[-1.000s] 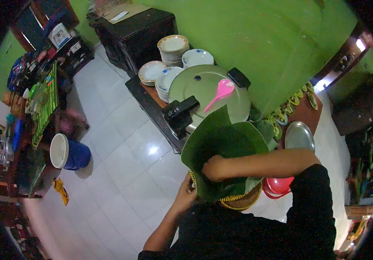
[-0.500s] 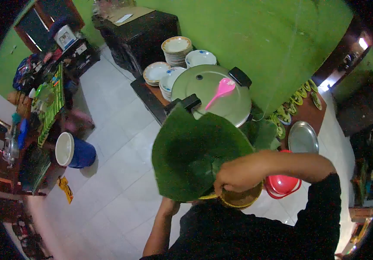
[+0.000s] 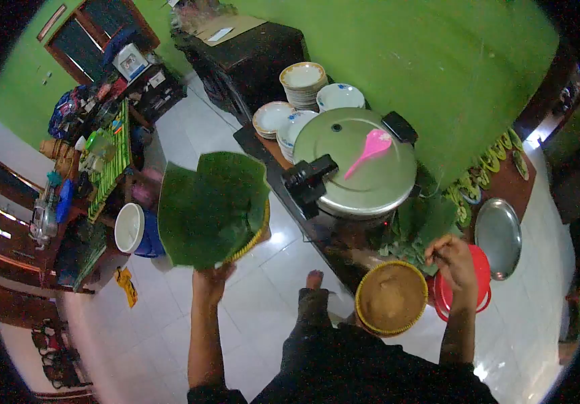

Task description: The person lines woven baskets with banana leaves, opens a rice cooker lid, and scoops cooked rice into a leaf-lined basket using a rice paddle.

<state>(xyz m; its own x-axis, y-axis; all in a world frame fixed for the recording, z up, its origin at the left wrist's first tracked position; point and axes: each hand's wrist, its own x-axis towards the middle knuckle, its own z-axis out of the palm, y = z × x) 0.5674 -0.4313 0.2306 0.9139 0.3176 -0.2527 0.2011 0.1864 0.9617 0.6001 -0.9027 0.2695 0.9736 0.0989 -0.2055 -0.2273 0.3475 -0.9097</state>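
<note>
Out to the left, my left hand [image 3: 214,281] grips from below a yellow-rimmed basket [image 3: 258,244] lined with a large green leaf [image 3: 212,205]. My right hand [image 3: 453,262] is raised over the red basin [image 3: 478,276], its fingers bent and partly apart, with nothing visible in them. Between my hands stands another woven basket [image 3: 392,298] with a yellow rim and a brown inside. A large lidded pot [image 3: 355,165] with black handles has a pink rice scoop [image 3: 371,149] on its lid. More green leaves [image 3: 431,219] lie right of the pot.
Stacked plates [image 3: 302,77] stand behind the pot. An oval metal tray [image 3: 499,239] is at the right, near a row of leaf-lined plates [image 3: 489,172]. A blue and white bucket [image 3: 130,229] and a yellow packet [image 3: 125,286] are on the left floor.
My left hand has carried the leaf-lined basket left, away from my body. My right hand has come out of the leaf and moved right. The view has shifted, showing the second basket fully.
</note>
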